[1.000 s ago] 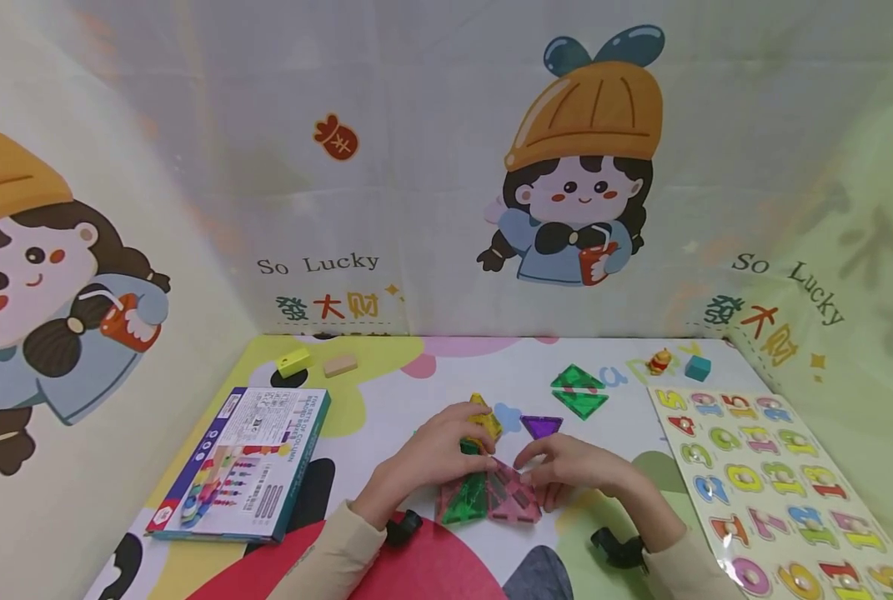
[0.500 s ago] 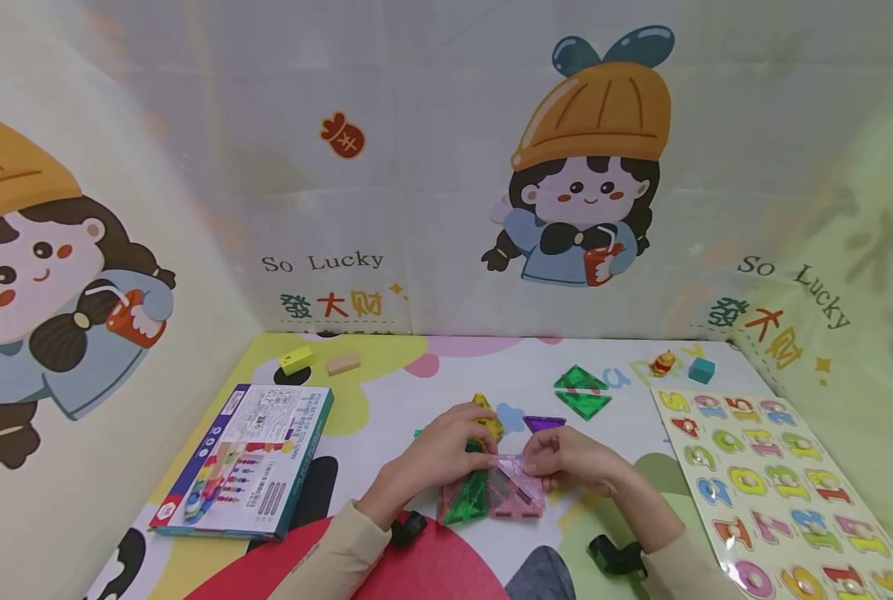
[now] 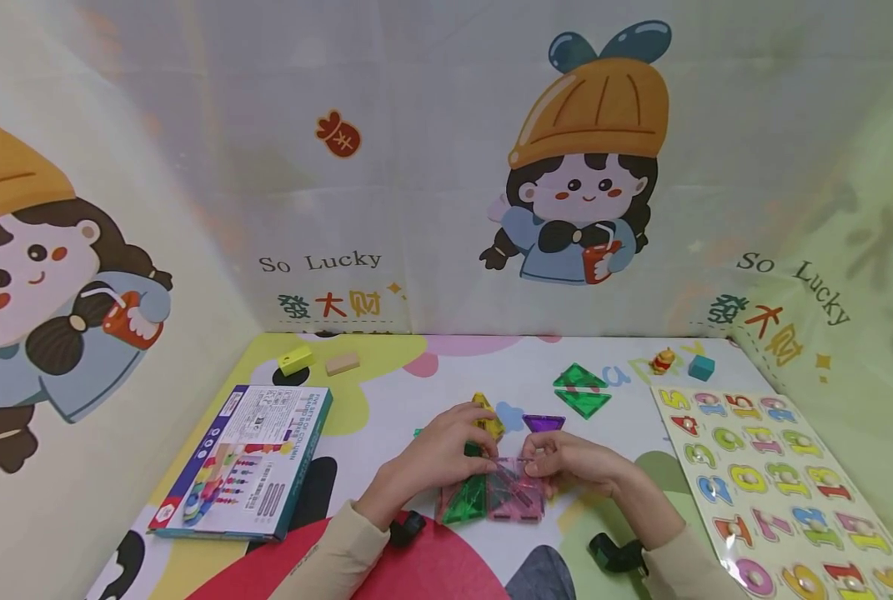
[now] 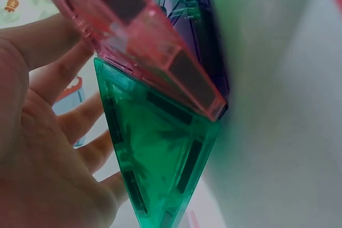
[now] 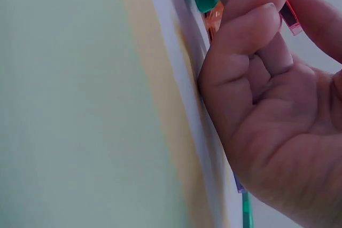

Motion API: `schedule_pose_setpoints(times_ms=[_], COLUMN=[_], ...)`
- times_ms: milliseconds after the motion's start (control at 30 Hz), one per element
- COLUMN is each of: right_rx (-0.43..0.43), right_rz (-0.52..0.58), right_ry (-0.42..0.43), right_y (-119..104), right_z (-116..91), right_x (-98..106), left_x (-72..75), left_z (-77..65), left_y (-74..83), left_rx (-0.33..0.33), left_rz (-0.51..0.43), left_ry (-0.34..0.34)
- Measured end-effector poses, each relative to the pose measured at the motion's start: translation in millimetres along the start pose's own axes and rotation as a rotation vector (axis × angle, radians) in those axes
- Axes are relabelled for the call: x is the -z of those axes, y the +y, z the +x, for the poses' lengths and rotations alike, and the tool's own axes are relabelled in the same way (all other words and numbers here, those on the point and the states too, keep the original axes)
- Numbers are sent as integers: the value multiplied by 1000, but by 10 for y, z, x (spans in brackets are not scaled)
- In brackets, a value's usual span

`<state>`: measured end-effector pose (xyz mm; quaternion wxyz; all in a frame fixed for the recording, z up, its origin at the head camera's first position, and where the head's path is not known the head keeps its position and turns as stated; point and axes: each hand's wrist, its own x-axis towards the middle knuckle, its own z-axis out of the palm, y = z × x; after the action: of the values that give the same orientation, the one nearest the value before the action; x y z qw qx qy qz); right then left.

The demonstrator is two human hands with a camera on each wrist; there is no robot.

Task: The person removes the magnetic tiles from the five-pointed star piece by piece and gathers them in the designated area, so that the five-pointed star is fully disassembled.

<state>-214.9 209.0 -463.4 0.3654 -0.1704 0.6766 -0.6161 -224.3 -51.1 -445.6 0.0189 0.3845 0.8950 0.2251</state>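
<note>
At far left, a boxed set lies flat. Centre-left, my left hand arches over the tile cluster, fingers apart and bent around it, thumb at the pink tile's upper edge; a yellow tile shows beyond my fingers. The pink tile forms the cluster's right side. Behind it lies a purple tile. My right hand pinches the pink tile's upper right corner, other fingers curled. At far right lies a number board.
</note>
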Motion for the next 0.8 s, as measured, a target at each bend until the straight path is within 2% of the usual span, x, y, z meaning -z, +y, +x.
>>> schedule_pose_setpoints(times_ms=[300, 500, 567, 633, 800], right_rx=[4, 21, 23, 26, -31], right_rz=[93, 68, 14, -83, -347], right_ry=[-92, -74, -25, 51, 303], right_y=[25, -13, -62, -122, -219], right_z=[0, -64, -141, -255, -601], right_x=[23, 91, 161, 259, 549], left_x=[23, 14, 7, 3, -1], left_z=[11, 34, 37, 36, 23], left_y=[-12, -9, -2, 7, 25], left_rx=[-19, -16, -15, -6, 10], left_rz=[-92, -113, -113, -121, -131], left_ry=[-36, -56, -59, -64, -66])
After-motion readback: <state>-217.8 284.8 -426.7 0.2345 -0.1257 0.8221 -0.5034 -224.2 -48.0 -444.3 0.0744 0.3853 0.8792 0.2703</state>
